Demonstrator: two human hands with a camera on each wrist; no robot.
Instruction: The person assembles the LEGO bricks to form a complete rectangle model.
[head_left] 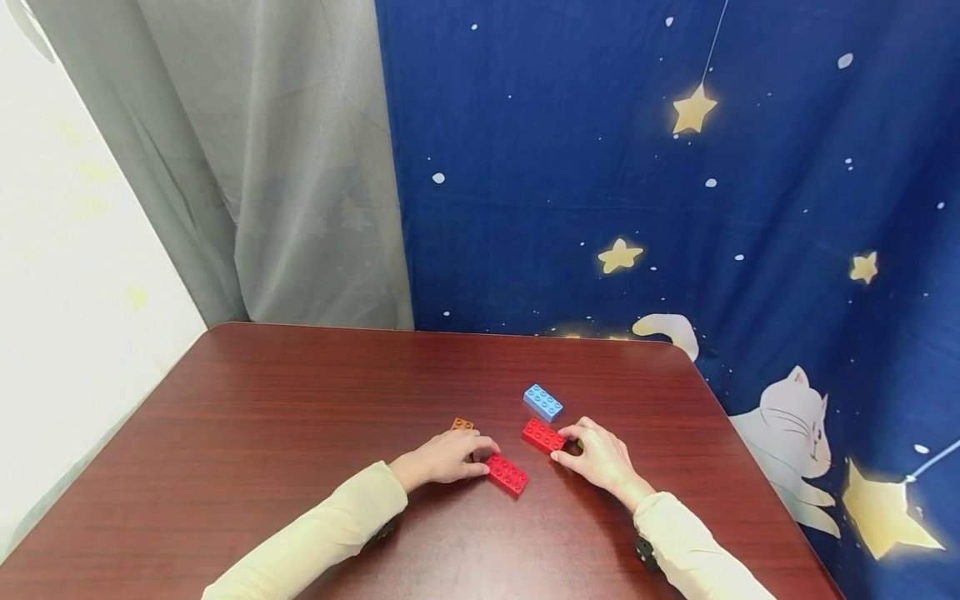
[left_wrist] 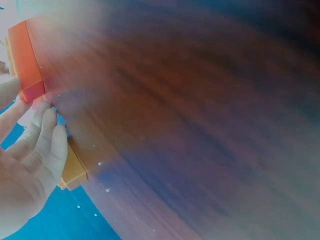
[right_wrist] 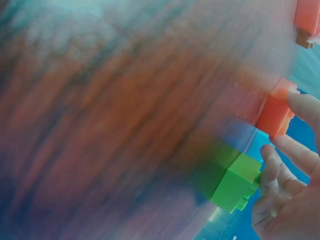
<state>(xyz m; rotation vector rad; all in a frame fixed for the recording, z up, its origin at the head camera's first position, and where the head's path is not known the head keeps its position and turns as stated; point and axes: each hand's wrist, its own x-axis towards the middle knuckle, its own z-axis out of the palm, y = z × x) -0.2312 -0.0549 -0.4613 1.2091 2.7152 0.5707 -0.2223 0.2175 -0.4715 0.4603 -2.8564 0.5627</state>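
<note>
Two red toy bricks with studs lie on the table in the head view. My left hand (head_left: 447,458) pinches the left end of the nearer red brick (head_left: 508,475) between thumb and finger, its other fingers extended. At the farther red brick (head_left: 542,436), my right hand (head_left: 606,460) grips the right end with thumb and index finger. A green brick (right_wrist: 237,182) stands beside the right fingers, mostly hidden under that hand from above. Just beyond the left hand is an orange brick (head_left: 462,424), partly covered by it.
Behind the farther red brick lies a light blue brick (head_left: 543,402). The dark reddish wooden table (head_left: 315,392) reaches back to a grey curtain (head_left: 315,167) and a blue star-patterned curtain (head_left: 525,167). A white surface (head_left: 75,275) borders its left side.
</note>
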